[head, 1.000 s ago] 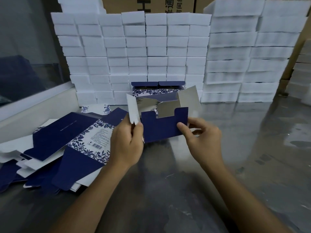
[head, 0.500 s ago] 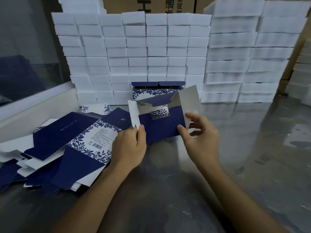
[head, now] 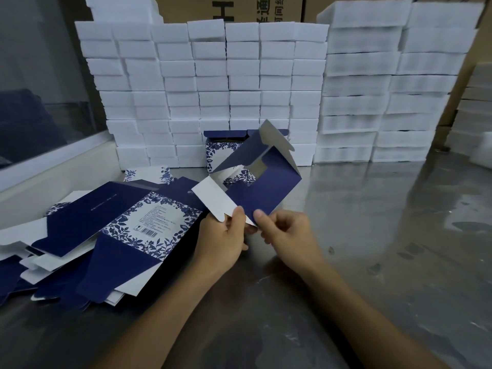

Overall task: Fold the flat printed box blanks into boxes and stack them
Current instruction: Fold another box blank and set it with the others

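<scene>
A half-formed navy box (head: 269,182) with white insides is held tilted above the steel table, its open end flaps pointing up and away. My left hand (head: 226,241) pinches its near bottom corner beside a white flap. Just to the right, my right hand (head: 287,235) pinches that same corner, thumb on the navy panel. A pile of flat navy and floral blanks (head: 111,230) lies to the left of my hands. One folded box (head: 221,153) with floral sides stands behind the held one, partly hidden.
A wall of stacked white foam blocks (head: 213,89) lines the back of the steel table (head: 386,249). More white blocks (head: 476,102) stand at the far right. Brown cartons rise behind. A glass pane with a white ledge (head: 53,166) runs along the left.
The box has swung from square-on to a diagonal tilt, its right end raised. Both hands have come together at its lower left corner; the right hand slid left along the bottom edge.
</scene>
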Available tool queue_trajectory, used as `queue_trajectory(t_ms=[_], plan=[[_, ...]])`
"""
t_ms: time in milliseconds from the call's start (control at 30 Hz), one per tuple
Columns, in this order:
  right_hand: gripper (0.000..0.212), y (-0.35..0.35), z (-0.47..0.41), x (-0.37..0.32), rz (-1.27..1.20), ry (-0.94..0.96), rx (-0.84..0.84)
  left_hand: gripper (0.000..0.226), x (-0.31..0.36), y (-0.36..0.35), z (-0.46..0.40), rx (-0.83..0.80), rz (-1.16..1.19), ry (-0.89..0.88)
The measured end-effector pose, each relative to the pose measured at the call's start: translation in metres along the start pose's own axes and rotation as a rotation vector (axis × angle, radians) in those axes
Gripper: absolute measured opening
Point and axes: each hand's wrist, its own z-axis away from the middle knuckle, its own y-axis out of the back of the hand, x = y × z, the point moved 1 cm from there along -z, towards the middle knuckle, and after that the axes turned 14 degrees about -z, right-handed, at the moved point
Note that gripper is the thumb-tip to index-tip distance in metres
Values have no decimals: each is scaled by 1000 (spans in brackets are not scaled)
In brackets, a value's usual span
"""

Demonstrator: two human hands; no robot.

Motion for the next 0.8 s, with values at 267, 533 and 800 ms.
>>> queue_trajectory(t_ms=[267, 533, 800], plan=[[46, -4, 3, 2, -1, -39, -56, 35, 2, 2, -1, -60, 43, 3], [51, -10, 5, 6, -47, -18, -69, 59, -8, -3, 1, -162, -174, 23], [56, 6, -3, 1, -83, -19, 95, 57, -11, -3, -1, -185, -180, -29]])
